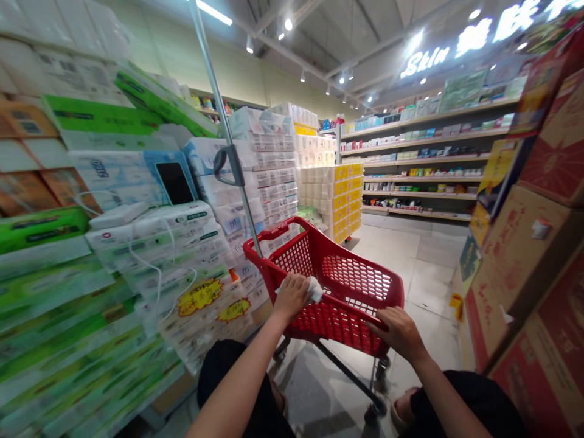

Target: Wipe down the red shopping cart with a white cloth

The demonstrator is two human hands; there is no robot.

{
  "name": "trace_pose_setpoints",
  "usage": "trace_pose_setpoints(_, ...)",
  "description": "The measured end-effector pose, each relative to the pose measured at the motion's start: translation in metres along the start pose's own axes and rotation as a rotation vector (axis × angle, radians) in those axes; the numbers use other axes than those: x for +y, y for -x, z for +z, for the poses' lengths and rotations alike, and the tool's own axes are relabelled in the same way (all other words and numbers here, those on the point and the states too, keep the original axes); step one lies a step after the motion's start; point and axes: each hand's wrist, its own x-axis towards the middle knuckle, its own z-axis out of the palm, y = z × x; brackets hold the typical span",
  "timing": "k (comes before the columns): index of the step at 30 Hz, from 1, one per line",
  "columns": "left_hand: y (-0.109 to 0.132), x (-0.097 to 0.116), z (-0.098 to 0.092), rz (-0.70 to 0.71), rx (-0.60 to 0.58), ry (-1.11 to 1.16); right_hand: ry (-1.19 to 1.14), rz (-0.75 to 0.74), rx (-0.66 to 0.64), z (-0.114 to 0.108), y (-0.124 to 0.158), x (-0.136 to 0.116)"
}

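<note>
A red plastic shopping cart (356,274) stands on its wheels right in front of me, with holes through its basket walls. My left hand (293,296) is closed on a crumpled white cloth (314,291), pressed to the cart's near top rim. Whether it is fabric or tissue I cannot make out. At the right end of the same rim, my right hand (399,328) has its fingers wrapped over the edge. A metal pole (214,73) with a grey plastic handle (229,165) rises from the cart's left end.
Stacked tissue packs (114,292) wall the left side, with a phone (174,184), a white cable (157,274) and yellow price signs (199,297) on them. Cardboard cartons (515,243) stack up at right. Behind the cart are yellow-and-white packs (349,201) and stocked shelves (420,161).
</note>
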Motion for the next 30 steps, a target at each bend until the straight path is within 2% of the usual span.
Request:
trace_pose_setpoints(5, 0.0, 0.029, 0.004, -0.141, 0.055, 0.013, 0.016, 0.055, 0.041, 0.001, 0.0, -0.018)
trace_pose_setpoints(14, -0.007, 0.093, 0.018, -0.086, 0.037, 0.145, 0.066, 0.17, 0.065, 0.006, -0.009, -0.052)
trace_pose_setpoints(17, -0.01, 0.108, 0.025, -0.045, 0.023, 0.172, 0.062, 0.215, 0.056, 0.012, -0.016, -0.061)
trace_pose_setpoints(20, -0.014, 0.107, 0.03, -0.018, -0.005, 0.199, 0.029, 0.251, 0.067, 0.018, -0.023, -0.069)
trace_pose_setpoints(23, -0.018, 0.091, 0.033, -0.001, -0.056, 0.248, -0.025, 0.242, 0.051, 0.022, -0.029, -0.074)
trace_pose_setpoints(25, -0.022, 0.078, 0.034, -0.003, -0.1, 0.289, -0.064, 0.183, 0.005, 0.022, -0.032, -0.072)
trace_pose_setpoints(30, -0.031, 0.05, 0.036, -0.065, -0.17, 0.359, -0.116, -0.052, -0.149, 0.008, -0.035, -0.036)
